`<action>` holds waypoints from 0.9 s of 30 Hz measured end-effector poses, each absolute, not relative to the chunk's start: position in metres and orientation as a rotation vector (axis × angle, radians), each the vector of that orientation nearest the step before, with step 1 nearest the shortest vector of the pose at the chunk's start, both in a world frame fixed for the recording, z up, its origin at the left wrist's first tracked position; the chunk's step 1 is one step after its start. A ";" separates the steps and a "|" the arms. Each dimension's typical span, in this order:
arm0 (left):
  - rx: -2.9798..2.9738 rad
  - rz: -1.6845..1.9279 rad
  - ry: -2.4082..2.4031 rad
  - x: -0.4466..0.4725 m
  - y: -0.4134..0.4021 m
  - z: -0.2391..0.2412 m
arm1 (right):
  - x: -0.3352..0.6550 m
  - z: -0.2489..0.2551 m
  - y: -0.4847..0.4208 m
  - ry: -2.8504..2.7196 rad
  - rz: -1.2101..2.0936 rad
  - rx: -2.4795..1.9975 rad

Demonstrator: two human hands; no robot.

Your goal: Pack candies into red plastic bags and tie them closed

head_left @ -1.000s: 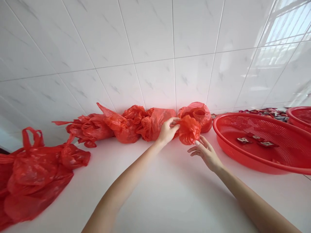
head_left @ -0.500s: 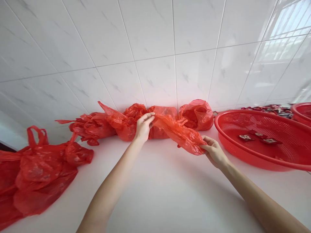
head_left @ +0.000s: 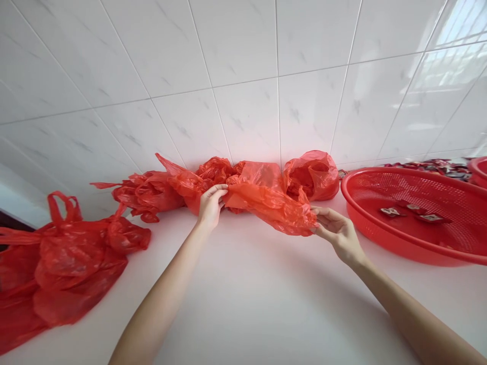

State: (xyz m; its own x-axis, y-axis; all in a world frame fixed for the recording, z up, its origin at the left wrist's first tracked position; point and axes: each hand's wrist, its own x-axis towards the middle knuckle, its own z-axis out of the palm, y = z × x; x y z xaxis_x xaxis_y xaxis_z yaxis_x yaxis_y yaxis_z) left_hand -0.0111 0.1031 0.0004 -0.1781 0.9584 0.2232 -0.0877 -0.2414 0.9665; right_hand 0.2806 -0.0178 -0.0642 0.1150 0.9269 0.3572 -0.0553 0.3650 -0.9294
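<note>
A crumpled red plastic bag (head_left: 270, 207) is stretched between my two hands above the white surface. My left hand (head_left: 211, 205) pinches its left end between thumb and fingers. At the other end, my right hand (head_left: 338, 232) grips the bag's edge with thumb and fingertips. Behind it, along the wall, stand more red plastic bags: a bunched one (head_left: 150, 192) to the left and one with its mouth open (head_left: 312, 176) to the right. The held bag partly hides the bags in the middle.
At the right stands a red perforated basket (head_left: 384, 242) with a few small wrapped packets (head_left: 392, 212) inside. More packets (head_left: 437, 168) lie behind it, near another red basket (head_left: 480, 170). A pile of red bags (head_left: 76, 263) fills the left. White tiled wall (head_left: 243, 45) closes the back.
My hands have moved slightly apart, drawing the red plastic bag out flatter and wider. My left hand went left and a little down. The view shifted slightly.
</note>
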 end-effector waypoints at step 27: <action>2.494 -0.020 1.714 0.022 0.057 -0.005 | 0.275 -0.075 -0.023 -1.873 -0.388 -1.056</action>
State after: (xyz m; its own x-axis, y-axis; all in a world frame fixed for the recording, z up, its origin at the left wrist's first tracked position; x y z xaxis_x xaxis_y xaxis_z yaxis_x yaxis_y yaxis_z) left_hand 0.0218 0.0569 -0.0049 0.3608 0.9296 -0.0759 0.9311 -0.3542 0.0876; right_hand 0.2747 -0.0233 -0.0751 -0.2079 0.5079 0.8360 0.7983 0.5820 -0.1551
